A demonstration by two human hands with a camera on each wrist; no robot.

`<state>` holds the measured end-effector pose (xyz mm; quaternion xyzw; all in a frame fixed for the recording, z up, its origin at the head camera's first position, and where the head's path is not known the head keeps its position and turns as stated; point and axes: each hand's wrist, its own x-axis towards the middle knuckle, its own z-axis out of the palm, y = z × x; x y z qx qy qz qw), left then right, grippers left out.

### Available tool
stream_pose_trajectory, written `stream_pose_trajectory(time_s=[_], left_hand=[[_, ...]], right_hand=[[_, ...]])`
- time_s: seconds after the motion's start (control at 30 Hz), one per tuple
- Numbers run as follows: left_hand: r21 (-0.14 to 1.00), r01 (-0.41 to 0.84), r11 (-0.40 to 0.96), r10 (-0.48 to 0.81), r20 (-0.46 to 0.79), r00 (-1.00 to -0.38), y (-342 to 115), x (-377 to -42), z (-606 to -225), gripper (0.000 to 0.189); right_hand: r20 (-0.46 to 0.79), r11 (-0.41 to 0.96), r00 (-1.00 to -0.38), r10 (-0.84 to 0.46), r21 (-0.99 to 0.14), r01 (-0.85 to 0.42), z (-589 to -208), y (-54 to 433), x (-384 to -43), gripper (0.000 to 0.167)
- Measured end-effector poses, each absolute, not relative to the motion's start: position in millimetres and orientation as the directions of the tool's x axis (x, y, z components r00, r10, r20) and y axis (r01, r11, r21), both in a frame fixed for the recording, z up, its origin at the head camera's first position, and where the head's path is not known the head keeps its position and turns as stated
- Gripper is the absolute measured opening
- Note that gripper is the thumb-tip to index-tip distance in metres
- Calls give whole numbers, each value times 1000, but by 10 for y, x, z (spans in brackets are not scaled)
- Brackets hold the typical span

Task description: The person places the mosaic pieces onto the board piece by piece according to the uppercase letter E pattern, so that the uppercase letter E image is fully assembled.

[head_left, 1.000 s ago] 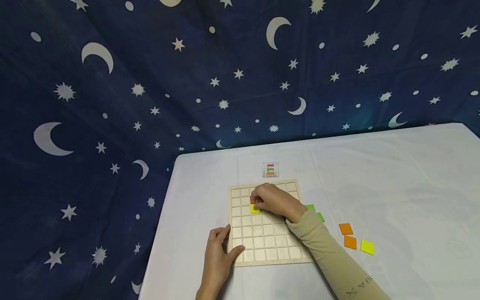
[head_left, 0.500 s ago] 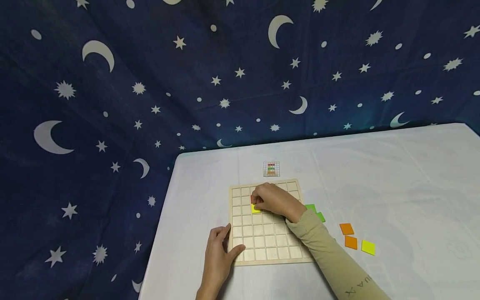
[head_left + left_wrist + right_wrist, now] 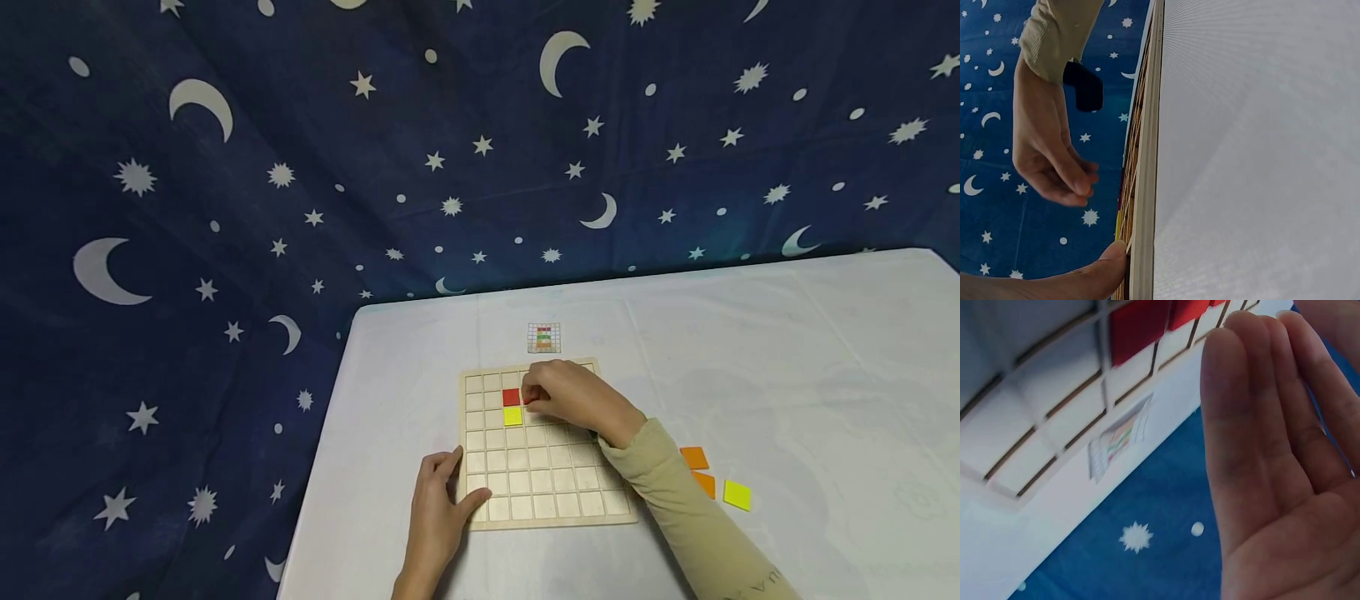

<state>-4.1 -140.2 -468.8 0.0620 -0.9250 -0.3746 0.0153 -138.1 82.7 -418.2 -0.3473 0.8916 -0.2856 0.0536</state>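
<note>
Both bare hands are at the wooden grid board, which sits low in the middle of the head view. At its lower-left corner the left hand (image 3: 437, 508) is spread and relaxed, its thumb laid over the rim of the board (image 3: 540, 481) and its fingers along the left side, apparently steadying it. Over the upper half of the grid, the right hand (image 3: 577, 400) has its fingers drawn together, and neither wrist view shows me any tile in them; the exact contact at the fingertips is hidden. Just left of those fingertips a red tile (image 3: 511, 397) fills a square, with a yellow tile (image 3: 513, 416) directly below it, and part of a second red tile (image 3: 528, 401) peeks out under the fingers. What counts most for a reach, I judge, is where the loose pieces lie: two orange tiles (image 3: 694, 457) and a loose yellow tile (image 3: 737, 495) rest at the lower right of the frame, past the tan sleeve (image 3: 686, 508). Being square, they offer no long axis to line up with. That side belongs to the right hand, clearly the nearer; the left is across the board. Above the board sits a small patterned card (image 3: 543, 337).
</note>
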Motion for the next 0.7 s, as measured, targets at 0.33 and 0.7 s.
stream_pose_trajectory(time_s=[0.33, 0.7], left_hand=[[693, -108, 713, -129, -21, -991, -1396, -41, -4684, 73], [701, -111, 704, -126, -30, -992, -1406, -42, -4676, 73]], right_hand=[[66, 640, -819, -570, -589, -493, -4198, 1130, -1335, 9], [11, 697, -862, -507, -583, -418, -4265, 1415, -1260, 12]])
